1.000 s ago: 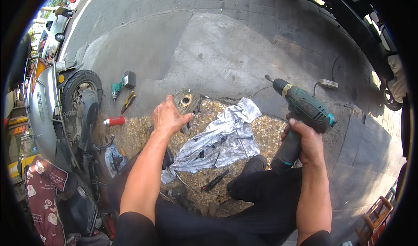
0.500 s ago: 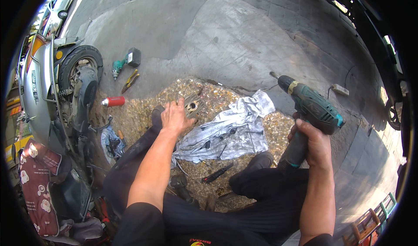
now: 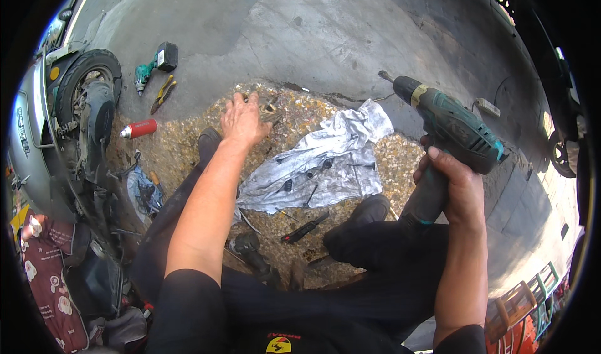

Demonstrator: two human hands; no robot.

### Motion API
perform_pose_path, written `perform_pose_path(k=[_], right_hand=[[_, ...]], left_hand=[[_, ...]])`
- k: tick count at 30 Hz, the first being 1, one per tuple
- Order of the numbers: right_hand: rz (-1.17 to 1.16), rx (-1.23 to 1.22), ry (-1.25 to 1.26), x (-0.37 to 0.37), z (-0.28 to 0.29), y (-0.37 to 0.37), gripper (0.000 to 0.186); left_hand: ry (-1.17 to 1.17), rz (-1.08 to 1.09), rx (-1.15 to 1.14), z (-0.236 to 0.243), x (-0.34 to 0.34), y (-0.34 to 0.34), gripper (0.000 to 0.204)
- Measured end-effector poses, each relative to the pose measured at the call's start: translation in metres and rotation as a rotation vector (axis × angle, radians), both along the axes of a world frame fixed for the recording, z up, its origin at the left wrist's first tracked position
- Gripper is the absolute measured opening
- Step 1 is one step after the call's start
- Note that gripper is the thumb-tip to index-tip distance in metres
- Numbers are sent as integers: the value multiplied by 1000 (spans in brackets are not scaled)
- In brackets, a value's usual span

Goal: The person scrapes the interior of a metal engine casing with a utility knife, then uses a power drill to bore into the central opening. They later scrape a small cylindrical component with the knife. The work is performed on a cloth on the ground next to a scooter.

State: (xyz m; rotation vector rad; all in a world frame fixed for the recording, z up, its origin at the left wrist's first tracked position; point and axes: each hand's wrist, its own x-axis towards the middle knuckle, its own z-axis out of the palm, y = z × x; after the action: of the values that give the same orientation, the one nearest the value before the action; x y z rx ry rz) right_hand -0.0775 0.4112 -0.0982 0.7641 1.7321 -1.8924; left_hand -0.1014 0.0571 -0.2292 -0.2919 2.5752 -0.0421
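- Right hand [image 3: 456, 177]: closed around the handle of a green-and-black drill [image 3: 452, 123], with the thumb across the upper handle. Whether a finger presses the trigger cannot be seen.
- Drill: held aloft, its bit [image 3: 386, 76] aimed forward and to the left, well apart from the other hand. The grip at the handle presumably balances the tool's weight and leaves the bit unobstructed.
- Left hand [image 3: 245, 122]: palm down, fingers extended and slightly spread, beside and partly over a dull metal part [image 3: 270, 108]. Its fingertips are partly lost against the ground, so one cannot tell whether it grips the part or merely rests there.
- Metal part: on the pebbled ground [image 3: 181, 142], just beyond the grey-white cloth [image 3: 352, 128], within easy reach of the left arm.
- Arms: the left reaches forward, elbow nearly straight; the right is more upright, its forearm rising beside the right thigh.
- Cloth: spread between the feet, with small dark pieces [image 3: 327, 163] upon it; it probably keeps them together and off the grit.
- Left periphery: red can [image 3: 139, 128], yellow-handled pliers [image 3: 163, 94] and second green power tool [image 3: 144, 75], apparently set aside within reach.
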Motion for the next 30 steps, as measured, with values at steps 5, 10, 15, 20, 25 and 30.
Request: perform_pose_path(k=[5,10,15,20,25,30], right_hand=[[4,3,1,2,-2,2,30],[-24,-36,-29,4,-4,7,23],[3,-6,-8,5,-7,7,33],[-5,21,-14,7,-6,6,33],[12,26,-9,6,-7,8,33],[23,32,3,8,-8,11,32]], left_hand=[[52,25,50,-6,-6,-9,83],[80,53,98,-19,-6,-16,91],[107,1,111,-24,-15,-10,91],[74,72,171,-16,-26,-9,87],[335,27,116,-22,-8,-5,78],[726,-68,266,-38,28,18,59]])
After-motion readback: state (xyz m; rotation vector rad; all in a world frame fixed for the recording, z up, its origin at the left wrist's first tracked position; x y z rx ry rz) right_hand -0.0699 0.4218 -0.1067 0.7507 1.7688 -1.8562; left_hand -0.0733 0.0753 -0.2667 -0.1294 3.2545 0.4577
